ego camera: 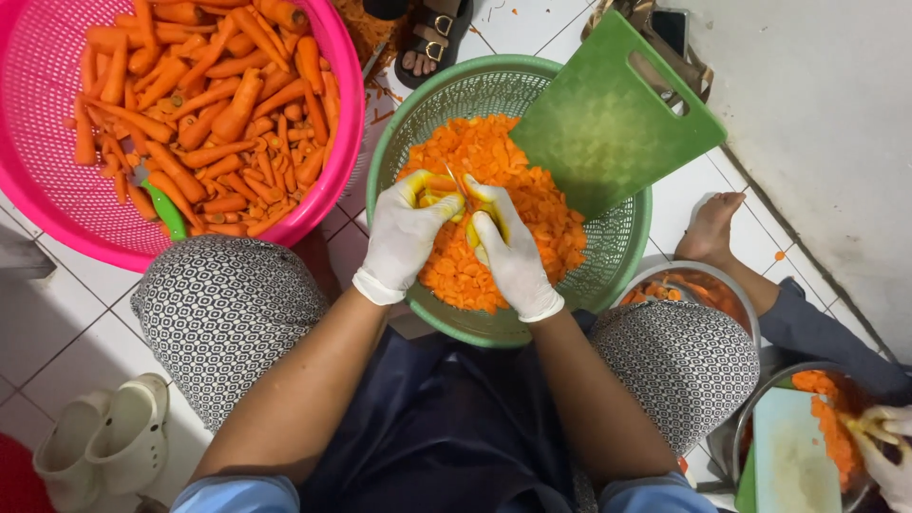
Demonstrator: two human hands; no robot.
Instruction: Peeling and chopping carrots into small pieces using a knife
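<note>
Fingers of L hand (404, 237) and R hand (508, 252), both gloved, closed on a carrot piece (439, 182) w/ yellow-handled knife (483, 220) over green basket (399, 142) of slices; judge: keep blade angled away from L fingertips, cuts even, slices dropping below fingers.

Pink basket (38, 180): the top and left edges cut it off, so we see only part of its rim.
Green cutting board (608, 114): its lower end is buried among the carrot slices (532, 204).
Left hand (404, 237) and right hand (508, 252): whatever they pinch together is too hidden for us to name.
Co-worker's gloved hand (888, 451): cropped at the right edge.
White clogs (104, 442): partly cut at the bottom.
</note>
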